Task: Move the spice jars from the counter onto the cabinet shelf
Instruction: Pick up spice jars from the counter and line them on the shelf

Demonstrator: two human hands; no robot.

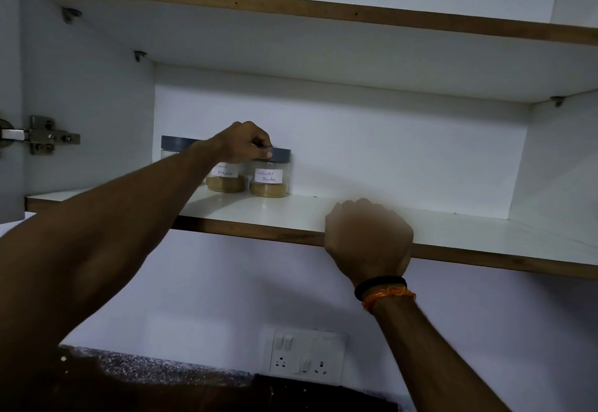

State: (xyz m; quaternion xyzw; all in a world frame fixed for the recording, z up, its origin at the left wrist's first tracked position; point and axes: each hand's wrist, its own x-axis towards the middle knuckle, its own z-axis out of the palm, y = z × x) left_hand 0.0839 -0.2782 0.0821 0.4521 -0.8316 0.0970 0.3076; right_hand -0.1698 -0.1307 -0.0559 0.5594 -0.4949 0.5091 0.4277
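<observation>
While the white cabinet shelf (pixel 323 214) with its brown front edge spans the frame under a second shelf (pixel 291 6) at 12 o'clock, a wall socket plate (pixel 304 358) and speckled counter (pixel 161 369) sit at 6 o'clock and a door hinge (pixel 42 136) at 9 o'clock. Three clear grey-lidded jars stand at the shelf's back left: the coriander powder jar (pixel 270 178), the masala jar (pixel 226 178) touching at its 9 o'clock, both part-full of tan powder, and a third jar (pixel 174 147), contents hidden. Left hand (pixel 246 146) pinches the coriander jar's lid; right hand (pixel 367 236), wearing wrist bands (pixel 383 292), rests curled on the shelf edge, so its grip can't be told.
</observation>
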